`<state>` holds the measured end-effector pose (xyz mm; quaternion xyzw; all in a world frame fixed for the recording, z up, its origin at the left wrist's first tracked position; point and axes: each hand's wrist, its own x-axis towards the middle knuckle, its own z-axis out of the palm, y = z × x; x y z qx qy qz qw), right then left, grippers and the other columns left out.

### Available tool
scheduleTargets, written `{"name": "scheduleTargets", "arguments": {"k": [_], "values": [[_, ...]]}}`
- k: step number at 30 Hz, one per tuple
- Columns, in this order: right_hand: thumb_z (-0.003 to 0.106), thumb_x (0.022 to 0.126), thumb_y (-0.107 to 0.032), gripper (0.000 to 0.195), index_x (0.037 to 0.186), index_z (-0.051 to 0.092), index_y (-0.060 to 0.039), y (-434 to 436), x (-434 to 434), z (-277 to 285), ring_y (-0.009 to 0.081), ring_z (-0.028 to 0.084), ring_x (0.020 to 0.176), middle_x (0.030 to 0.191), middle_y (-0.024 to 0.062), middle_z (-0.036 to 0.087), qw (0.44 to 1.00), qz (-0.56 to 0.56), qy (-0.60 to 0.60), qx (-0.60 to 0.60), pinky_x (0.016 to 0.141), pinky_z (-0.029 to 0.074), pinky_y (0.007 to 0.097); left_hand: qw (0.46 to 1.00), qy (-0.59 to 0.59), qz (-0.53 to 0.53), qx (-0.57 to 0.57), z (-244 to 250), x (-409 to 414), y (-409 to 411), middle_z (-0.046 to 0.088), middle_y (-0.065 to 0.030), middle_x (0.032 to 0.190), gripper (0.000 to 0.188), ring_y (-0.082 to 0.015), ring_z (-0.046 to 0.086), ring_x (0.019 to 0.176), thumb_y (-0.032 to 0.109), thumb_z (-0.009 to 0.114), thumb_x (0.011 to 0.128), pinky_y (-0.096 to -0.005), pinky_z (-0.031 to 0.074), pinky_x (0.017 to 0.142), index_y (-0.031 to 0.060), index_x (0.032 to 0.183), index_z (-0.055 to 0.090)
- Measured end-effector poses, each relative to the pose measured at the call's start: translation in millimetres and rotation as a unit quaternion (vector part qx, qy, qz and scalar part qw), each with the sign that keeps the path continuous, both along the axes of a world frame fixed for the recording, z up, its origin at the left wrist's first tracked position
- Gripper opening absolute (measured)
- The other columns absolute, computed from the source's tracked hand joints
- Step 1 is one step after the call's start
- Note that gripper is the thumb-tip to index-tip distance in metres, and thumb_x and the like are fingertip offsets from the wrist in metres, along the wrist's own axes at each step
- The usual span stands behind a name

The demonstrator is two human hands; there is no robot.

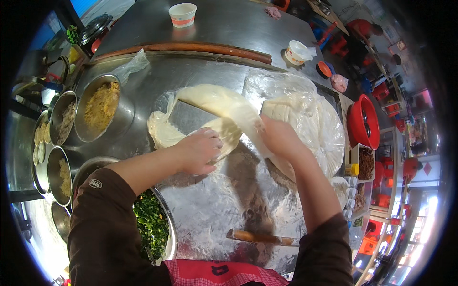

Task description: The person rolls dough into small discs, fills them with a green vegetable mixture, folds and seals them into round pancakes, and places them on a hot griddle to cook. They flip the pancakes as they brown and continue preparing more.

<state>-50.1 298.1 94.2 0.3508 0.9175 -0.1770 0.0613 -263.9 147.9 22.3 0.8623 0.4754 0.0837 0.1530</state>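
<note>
A long, soft strip of pale dough (pixel 211 96) forms a rough loop on the floured steel worktop (pixel 214 203). My left hand (pixel 200 150) curls over the dough's near part, its fingertips partly hidden. At the loop's right end, my right hand (pixel 281 137) grips the stretched strip, which looks blurred there. Just beyond that hand lies a larger mass of dough (pixel 277 111), partly under clear plastic sheeting (pixel 322 121). A wooden rolling pin (pixel 263 237) rests on the flour near my apron (pixel 222 273).
Steel bowls of yellow filling (pixel 102 107) and other fillings stand left. Chopped greens (pixel 152 221) fill a bowl beside my left arm. A long wooden pole (pixel 200 48) spans the back. A red basin (pixel 363 123) and lidded jars (pixel 350 193) are right. Another person (pixel 361 30) is farther off.
</note>
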Motion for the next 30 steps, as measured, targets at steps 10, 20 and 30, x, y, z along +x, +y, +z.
{"name": "scheduleTargets", "arguments": {"k": [10, 20, 30], "values": [[0.066, 0.077, -0.015, 0.022, 0.097, 0.068, -0.0043, 64, -81, -38, 0.0270, 0.069, 0.071, 0.083, 0.0150, 0.070, 0.975, -0.021, -0.017, -0.218, 0.067, 0.055, 0.0360, 0.997, 0.022, -0.023, -0.070, 8, 5, -23, 0.058, -0.0122, 0.125, 0.042, -0.0314, 0.047, 0.125, 0.040, 0.069, 0.081, -0.0417, 0.036, 0.109, 0.0046, 0.104, 0.070], [0.068, 0.074, -0.015, 0.025, 0.092, 0.068, 0.0024, -53, -94, -121, 0.0329, 0.070, 0.081, 0.087, 0.0208, 0.070, 0.936, -0.079, 0.209, -0.272, 0.074, 0.056, 0.0410, 0.870, -0.169, 0.462, -0.030, 54, -66, -72, 0.046, -0.0246, 0.143, 0.067, -0.0360, 0.045, 0.132, 0.036, 0.071, 0.083, -0.0405, 0.039, 0.108, -0.0017, 0.134, 0.048], [0.057, 0.088, -0.011, 0.019, 0.105, 0.060, -0.0038, -87, -107, 47, 0.0399, 0.066, 0.078, 0.099, 0.0212, 0.068, 0.971, 0.100, 0.212, 0.056, 0.071, 0.053, 0.0445, 0.823, -0.063, 0.464, -0.321, 24, -126, -77, 0.062, -0.0271, 0.120, 0.104, -0.0373, 0.063, 0.110, 0.060, 0.081, 0.062, -0.0403, 0.048, 0.096, -0.0089, 0.131, 0.046]]}}
